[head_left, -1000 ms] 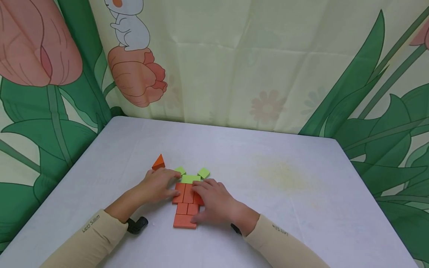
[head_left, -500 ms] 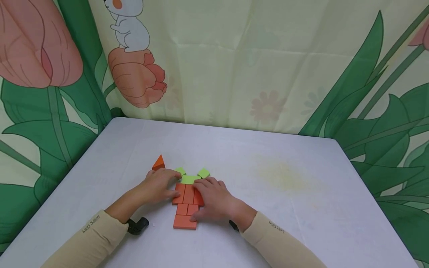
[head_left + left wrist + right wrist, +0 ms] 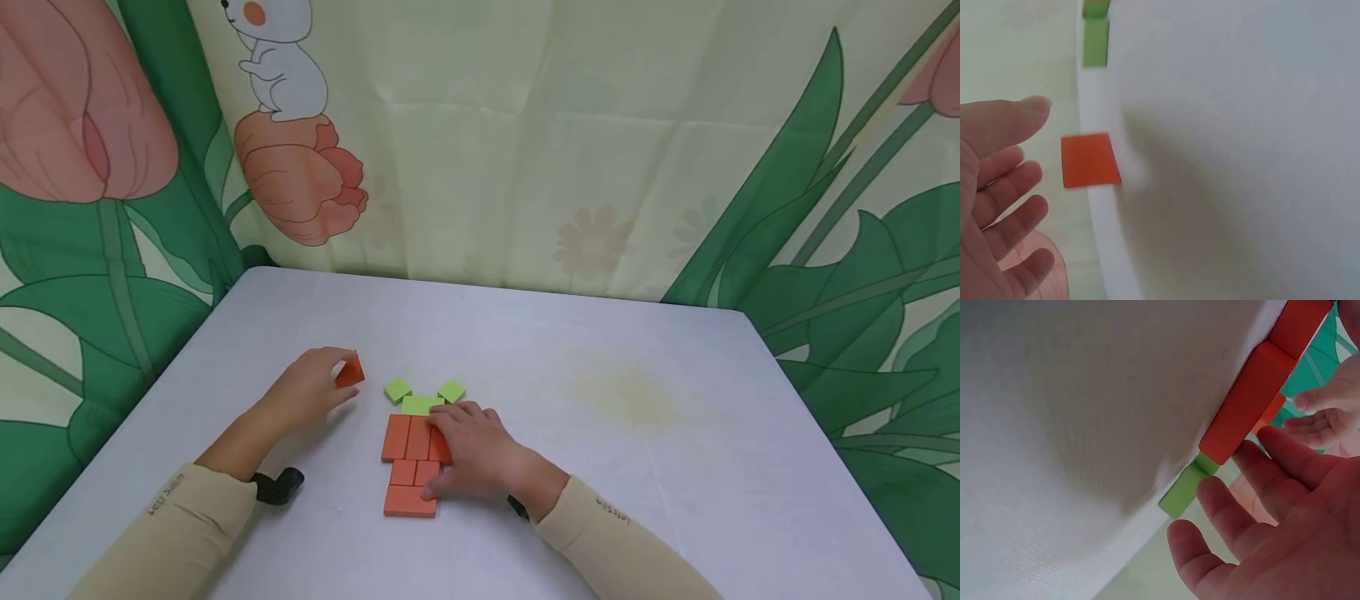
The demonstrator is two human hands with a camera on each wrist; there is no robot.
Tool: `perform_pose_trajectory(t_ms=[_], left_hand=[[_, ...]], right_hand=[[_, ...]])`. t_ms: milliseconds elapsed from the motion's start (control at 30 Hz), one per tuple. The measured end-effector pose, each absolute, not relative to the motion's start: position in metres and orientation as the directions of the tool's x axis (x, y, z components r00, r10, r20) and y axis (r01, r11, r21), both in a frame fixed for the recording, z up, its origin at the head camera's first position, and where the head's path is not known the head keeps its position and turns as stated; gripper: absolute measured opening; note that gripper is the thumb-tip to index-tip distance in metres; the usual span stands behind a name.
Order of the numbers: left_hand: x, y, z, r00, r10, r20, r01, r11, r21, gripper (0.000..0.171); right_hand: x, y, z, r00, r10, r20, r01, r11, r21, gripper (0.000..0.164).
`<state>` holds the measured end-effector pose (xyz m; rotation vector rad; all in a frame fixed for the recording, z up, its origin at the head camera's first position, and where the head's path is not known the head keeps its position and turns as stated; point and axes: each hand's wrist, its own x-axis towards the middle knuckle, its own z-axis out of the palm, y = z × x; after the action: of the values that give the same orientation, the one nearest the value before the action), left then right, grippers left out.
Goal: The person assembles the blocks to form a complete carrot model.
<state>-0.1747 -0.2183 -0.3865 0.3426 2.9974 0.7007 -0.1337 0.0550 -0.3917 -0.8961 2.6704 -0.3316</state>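
Flat red-orange blocks [image 3: 396, 437] lie fitted together on the white table. A green rectangular block [image 3: 422, 406] adjoins their far end, with two small green blocks [image 3: 452, 391] angled at its corners. My right hand [image 3: 480, 454] rests along the right side of the red-orange blocks, partly covering them, its fingers loosely bent. Left of the arrangement stands an orange triangular block [image 3: 350, 373]. Around it is my left hand [image 3: 303, 390]; the left wrist view shows its thumb and fingers [image 3: 1019, 181] spread, with a gap before the orange block [image 3: 1089, 160].
The white table [image 3: 645, 500] extends right of the blocks and carries a faint yellowish stain. A curtain [image 3: 480, 150] with printed flowers and a rabbit hangs behind it. Each wrist wears a small black device [image 3: 279, 486].
My left hand has moved left, away from the side of the red-orange blocks, to the orange triangular block. My right hand stays by the arrangement; the blocks keep their layout.
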Motion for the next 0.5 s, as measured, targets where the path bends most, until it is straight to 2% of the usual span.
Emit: perform_pose_trajectory(t_ms=[333, 500], left_hand=[[-0.203, -0.230, -0.389, -0.982, 0.170, -0.079, 0.105, 0.849, 0.518, 0.059], [-0.212, -0.230, -0.395, -0.984, 0.150, -0.093, 0.076, 0.838, 0.541, 0.055]], right_hand=[[-0.133, 0.054, -0.392, -0.760, -0.613, -0.214, -0.546, 0.782, -0.301, 0.088], [-0.133, 0.054, -0.391, -0.761, -0.611, -0.218, -0.542, 0.784, -0.303, 0.088]])
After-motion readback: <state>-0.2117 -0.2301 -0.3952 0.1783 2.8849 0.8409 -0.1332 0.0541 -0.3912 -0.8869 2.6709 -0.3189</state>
